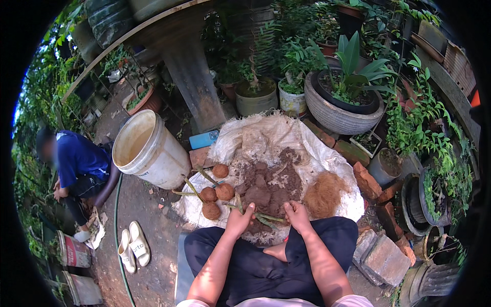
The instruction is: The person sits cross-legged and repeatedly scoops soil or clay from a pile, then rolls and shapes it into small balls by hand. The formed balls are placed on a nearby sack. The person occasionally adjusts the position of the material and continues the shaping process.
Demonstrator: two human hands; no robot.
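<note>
I sit cross-legged at the edge of a white sack sheet (266,135) spread on the ground. A heap of brown soil (268,187) lies on it, with a mound of coconut fibre (323,193) to the right. My left hand (239,220) is closed around a green plant cutting (266,220) at the near edge of the soil. My right hand (297,215) rests on the soil beside it, fingers curled, touching the same stems. Several fibre-wrapped soil balls (210,200) with green stalks lie to the left of the heap.
A white bucket (148,151) lies tilted at left, a blue phone (203,139) behind it. Bricks (381,258) and potted plants (343,97) ring the right and back. A person in blue (76,163) crouches at far left. White slippers (133,245) and a green hose (117,230) lie nearby.
</note>
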